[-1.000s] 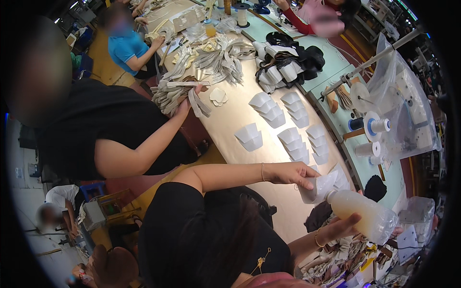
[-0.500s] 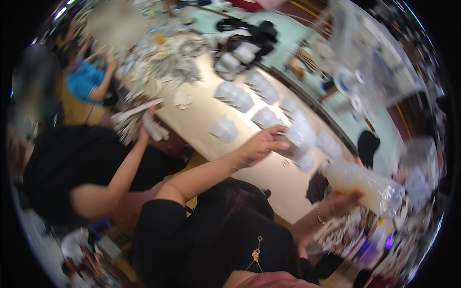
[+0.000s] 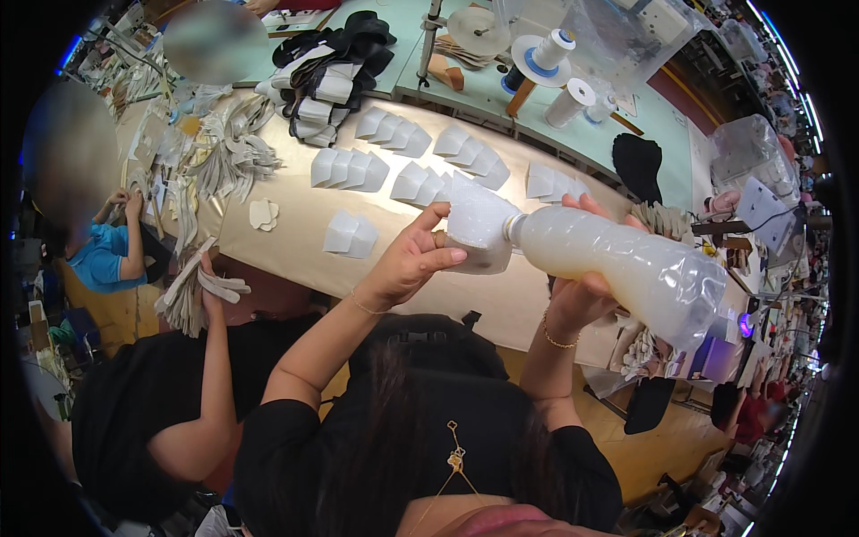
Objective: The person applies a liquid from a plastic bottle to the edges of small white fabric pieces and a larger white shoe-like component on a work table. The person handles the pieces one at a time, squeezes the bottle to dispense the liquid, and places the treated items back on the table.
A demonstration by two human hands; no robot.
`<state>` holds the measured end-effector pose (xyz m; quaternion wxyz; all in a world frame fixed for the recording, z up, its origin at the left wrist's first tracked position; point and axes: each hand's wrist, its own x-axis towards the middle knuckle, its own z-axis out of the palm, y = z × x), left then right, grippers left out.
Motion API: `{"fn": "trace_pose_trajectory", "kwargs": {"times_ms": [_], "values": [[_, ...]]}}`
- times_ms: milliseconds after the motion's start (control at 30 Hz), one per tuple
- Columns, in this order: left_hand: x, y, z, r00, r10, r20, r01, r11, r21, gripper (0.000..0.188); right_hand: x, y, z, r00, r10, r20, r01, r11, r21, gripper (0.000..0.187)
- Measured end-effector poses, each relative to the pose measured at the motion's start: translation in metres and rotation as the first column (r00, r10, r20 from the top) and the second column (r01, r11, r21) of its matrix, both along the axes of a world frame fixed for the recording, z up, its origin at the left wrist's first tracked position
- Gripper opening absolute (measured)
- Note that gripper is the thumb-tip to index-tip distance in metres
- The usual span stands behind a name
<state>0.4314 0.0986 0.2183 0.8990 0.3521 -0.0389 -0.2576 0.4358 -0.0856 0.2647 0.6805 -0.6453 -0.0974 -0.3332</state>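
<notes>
Between finger and thumb, my left hand (image 3: 404, 268) pinches a small bundle of white curved shoe-part pieces (image 3: 479, 219) above the table. My right hand (image 3: 580, 302) is wrapped round a translucent plastic bottle (image 3: 622, 259), which lies almost sideways with cloudy, yellowish liquid inside. The bottle's narrow neck meets the right edge of the pieces or sits just in front of it; I cannot tell which. Several fanned groups of similar white pieces (image 3: 351, 170) are laid out on the table (image 3: 295, 237) beyond my hands.
Dark and white shoe parts (image 3: 327, 80) are heaped at the back. Thread spools (image 3: 543, 55) stand on the green bench (image 3: 407, 54), with a black cut piece (image 3: 637, 166) nearby. To my left, a co-worker's hand holds light strips (image 3: 192, 291); fabric pieces (image 3: 233, 148) are piled beyond.
The bottle has come left, and its neck is now at the white pieces; before, the two were apart. My left hand keeps its hold on the pieces. The view has turned.
</notes>
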Motion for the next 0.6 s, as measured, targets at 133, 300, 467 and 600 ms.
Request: {"fn": "trace_pose_trajectory", "kwargs": {"times_ms": [133, 300, 467, 600], "values": [[-0.002, 0.001, -0.001, 0.999, -0.037, -0.025, 0.038, 0.996, 0.076, 0.065, 0.001, -0.007, -0.004, 0.997, 0.070, -0.015, -0.069, 0.997, 0.036, 0.084], [-0.002, 0.005, -0.006, 0.995, -0.101, 0.020, 0.092, 0.956, 0.279, 0.069, 0.002, -0.012, -0.013, 0.995, 0.025, -0.100, -0.015, 0.995, 0.103, 0.093], [0.001, -0.002, -0.006, 0.917, -0.236, 0.321, 0.053, 0.871, 0.488, 0.061, 0.007, 0.002, -0.014, 0.996, 0.076, -0.041, -0.078, 0.995, -0.061, 0.094], [-0.003, -0.004, -0.005, 0.879, -0.293, 0.376, 0.077, 0.865, 0.495, 0.061, 0.021, 0.005, -0.006, 0.995, 0.084, -0.059, -0.089, 0.993, -0.083, 0.087]]}}
